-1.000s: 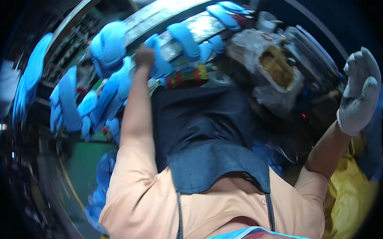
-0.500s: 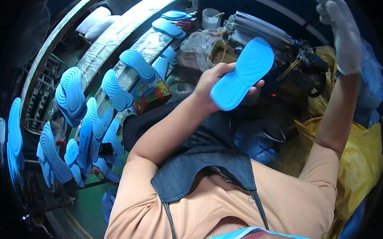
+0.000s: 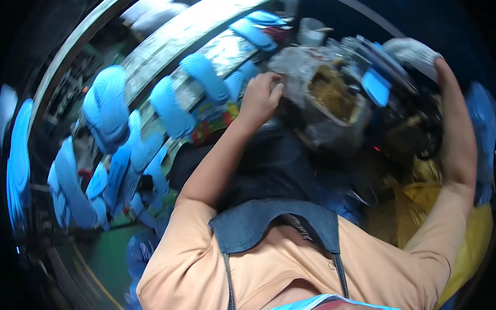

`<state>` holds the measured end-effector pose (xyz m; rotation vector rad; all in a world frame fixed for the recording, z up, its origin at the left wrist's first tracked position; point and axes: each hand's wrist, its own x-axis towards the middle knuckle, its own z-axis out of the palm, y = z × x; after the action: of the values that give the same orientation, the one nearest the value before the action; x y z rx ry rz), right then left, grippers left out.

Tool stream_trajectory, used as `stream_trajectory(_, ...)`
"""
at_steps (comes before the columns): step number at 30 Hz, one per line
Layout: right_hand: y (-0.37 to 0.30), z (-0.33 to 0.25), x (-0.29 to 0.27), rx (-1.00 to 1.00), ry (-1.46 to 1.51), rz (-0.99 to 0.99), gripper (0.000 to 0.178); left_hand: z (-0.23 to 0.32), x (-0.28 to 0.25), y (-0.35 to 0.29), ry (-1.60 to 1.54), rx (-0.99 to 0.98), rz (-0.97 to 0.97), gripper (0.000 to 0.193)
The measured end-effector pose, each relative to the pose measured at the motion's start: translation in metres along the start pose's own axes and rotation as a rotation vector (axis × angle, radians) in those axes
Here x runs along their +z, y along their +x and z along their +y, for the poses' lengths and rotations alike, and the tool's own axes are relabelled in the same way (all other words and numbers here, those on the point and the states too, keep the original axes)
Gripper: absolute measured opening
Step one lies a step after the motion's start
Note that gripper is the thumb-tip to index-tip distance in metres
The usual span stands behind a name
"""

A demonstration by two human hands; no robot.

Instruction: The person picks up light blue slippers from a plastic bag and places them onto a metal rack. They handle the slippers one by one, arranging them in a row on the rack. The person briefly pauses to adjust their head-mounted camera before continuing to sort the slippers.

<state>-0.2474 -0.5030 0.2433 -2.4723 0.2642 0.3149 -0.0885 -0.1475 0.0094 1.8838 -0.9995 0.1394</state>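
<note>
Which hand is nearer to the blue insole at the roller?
The right hand, across the roller from the insole; the left hand is farther off, to its left.

At the upper left, insoles [image 3: 204, 78] are resting on a board [image 3: 221, 50]. Right of them, a tub [image 3: 336, 121] is sitting before a cup [image 3: 310, 34]. Farther right, another insole [image 3: 376, 88] is lying by a roller [image 3: 398, 66]. A bag [image 3: 468, 258] is sitting lower right.

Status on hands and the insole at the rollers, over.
Left hand bare, loosely curled, nothing visible in it. Right hand gloved, beside rollers, grip unclear. Blue insole at rollers. Plastic-draped tub between left hand and insole.
</note>
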Motion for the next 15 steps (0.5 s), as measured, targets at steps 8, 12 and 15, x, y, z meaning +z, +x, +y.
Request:
stream_trajectory(8, -0.006, 0.001, -0.009, 0.377, 0.012, 0.013, 0.044, -0.083, -0.058, 0.016, 0.623, -0.338, 0.265, 0.056)
stream_trajectory(12, 0.021, 0.023, -0.021, 0.274, -0.309, 0.2, 0.03, -0.114, -0.056, 0.013, 0.578, -0.422, 0.3, 0.081)
stream_trajectory(15, 0.031, 0.011, -0.071, 0.101, -0.335, 0.423, 0.029, -0.111, -0.053, 0.022, 0.562, -0.482, 0.231, 0.087)
